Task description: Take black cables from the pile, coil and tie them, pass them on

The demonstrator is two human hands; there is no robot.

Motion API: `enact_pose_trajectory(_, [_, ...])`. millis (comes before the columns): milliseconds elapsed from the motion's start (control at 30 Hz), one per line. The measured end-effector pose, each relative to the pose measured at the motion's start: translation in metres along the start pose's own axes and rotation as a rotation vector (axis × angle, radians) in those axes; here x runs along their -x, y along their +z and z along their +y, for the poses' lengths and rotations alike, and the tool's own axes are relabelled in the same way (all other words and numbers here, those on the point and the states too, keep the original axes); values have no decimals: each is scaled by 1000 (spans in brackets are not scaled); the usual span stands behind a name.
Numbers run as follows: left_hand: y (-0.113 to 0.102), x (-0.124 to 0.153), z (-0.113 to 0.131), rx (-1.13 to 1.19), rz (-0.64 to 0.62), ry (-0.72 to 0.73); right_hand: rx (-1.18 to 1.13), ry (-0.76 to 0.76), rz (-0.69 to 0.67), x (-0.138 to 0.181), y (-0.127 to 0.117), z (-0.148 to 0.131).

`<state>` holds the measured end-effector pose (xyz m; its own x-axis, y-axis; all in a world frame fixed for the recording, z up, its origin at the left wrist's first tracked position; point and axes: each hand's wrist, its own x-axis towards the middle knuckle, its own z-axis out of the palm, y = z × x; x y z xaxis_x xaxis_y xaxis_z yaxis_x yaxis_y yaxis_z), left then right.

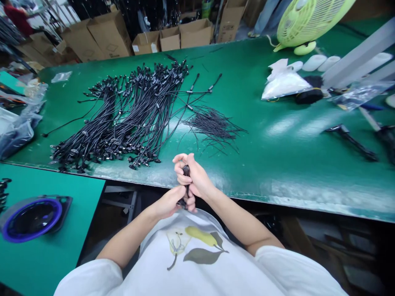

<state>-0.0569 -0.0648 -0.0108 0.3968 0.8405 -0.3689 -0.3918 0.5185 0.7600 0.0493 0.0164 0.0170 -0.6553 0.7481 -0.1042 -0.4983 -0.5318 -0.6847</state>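
My right hand (193,176) is closed around a small black cable bundle (186,169) held just in front of my chest, at the near edge of the green table (277,123). My left hand (169,201) pinches the lower end of the same bundle from below. On the table ahead lies a large heap of black cables with connectors (123,115). To its right lies a smaller loose pile of thin black twist ties (212,125).
A green fan (308,20) stands at the far right, with white plastic bags (284,82), white parts and black tools (352,139) near it. Cardboard boxes (173,37) line the far edge. A round blue-rimmed device (32,216) sits on the lower left table.
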Motion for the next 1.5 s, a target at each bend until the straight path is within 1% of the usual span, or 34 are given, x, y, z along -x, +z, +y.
enact_pose_trajectory(33, [5, 2, 2, 97, -16, -39, -6, -1, -17, 0, -1, -3])
enact_pose_trajectory(100, [13, 4, 6, 213, -17, -62, 22, -22, -30, 2, -3, -6])
enact_pose_trajectory(233, [19, 1, 13, 347, 9, -65, 153, -57, 29, 3, -7, -6])
enact_pose_trajectory(333, [17, -5, 10, 380, 6, -111, 268, -105, 47, 2, -16, -8])
enact_pose_trajectory(367, [14, -7, 9, 334, 12, -116, 366, -155, 49, 2, -20, -10])
enact_pose_trajectory(400, [9, -8, 8, 241, 35, -100, 517, -234, 57, 3, -26, -14])
enact_pose_trajectory(467, [-2, -8, 8, -79, 119, -17, 953, -466, 35, 8, -36, -21])
enact_pose_trajectory(500, [-8, -8, 10, -276, 161, 29, 1201, -584, -25, 13, -41, -23])
enact_pose_trajectory(533, [-13, -7, 13, -468, 187, 61, 1442, -678, -118, 17, -44, -25])
enact_pose_trajectory(567, [-18, -6, 16, -635, 190, 68, 1662, -721, -235, 22, -47, -25])
enact_pose_trajectory(600, [-21, -4, 20, -759, 165, 52, 1850, -707, -351, 28, -48, -24])
enact_pose_trajectory(633, [-23, -3, 23, -833, 127, 26, 1998, -657, -441, 32, -49, -22])
enact_pose_trajectory(667, [-23, -2, 26, -865, 85, 1, 2110, -594, -495, 37, -49, -19])
enact_pose_trajectory(733, [-21, 0, 29, -847, 8, -44, 2234, -516, -554, 44, -50, -14])
enact_pose_trajectory(800, [-18, 0, 28, -811, -38, -88, 2268, -549, -613, 47, -52, -12])
enact_pose_trajectory(833, [-17, 0, 26, -826, -42, -103, 2275, -585, -638, 48, -53, -11])
enact_pose_trajectory(900, [-16, -1, 23, -946, -12, -89, 2291, -628, -679, 48, -58, -11])
enact_pose_trajectory(967, [-17, -4, 21, -1098, 23, -42, 2300, -627, -721, 45, -62, -10])
enact_pose_trajectory(1000, [-17, -5, 20, -1147, 15, -28, 2297, -620, -745, 44, -64, -10])
enact_pose_trajectory(1067, [-19, -9, 17, -1158, -14, -42, 2280, -600, -767, 41, -63, -9])
enact_pose_trajectory(1133, [-21, -14, 14, -1090, 16, -64, 2260, -555, -737, 38, -60, -10])
enact_pose_trajectory(1200, [-22, -19, 11, -981, 93, -57, 2208, -455, -680, 33, -58, -17])
enact_pose_trajectory(1267, [-22, -23, 9, -819, 131, -33, 2054, -356, -659, 23, -62, -33])
enact_pose_trajectory(1300, [-22, -24, 9, -718, 142, -19, 1941, -337, -641, 15, -69, -45])
enact_pose_trajectory(1333, [-22, -25, 10, -600, 165, 1, 1828, -350, -581, 5, -80, -60])
enact_pose_trajectory(1367, [-22, -26, 11, -471, 204, 25, 1746, -387, -461, -7, -94, -77])
enact_pose_trajectory(1400, [-21, -27, 13, -341, 248, 50, 1702, -430, -290, -20, -111, -95])
enact_pose_trajectory(1433, [-21, -28, 15, -220, 288, 69, 1716, -468, -46, -34, -130, -113])
enact_pose_trajectory(1467, [-20, -28, 17, -116, 314, 81, 1789, -459, 206, -48, -149, -129])
enact_pose_trajectory(1500, [-18, -28, 19, -34, 327, 83, 1885, -403, 396, -61, -167, -141])
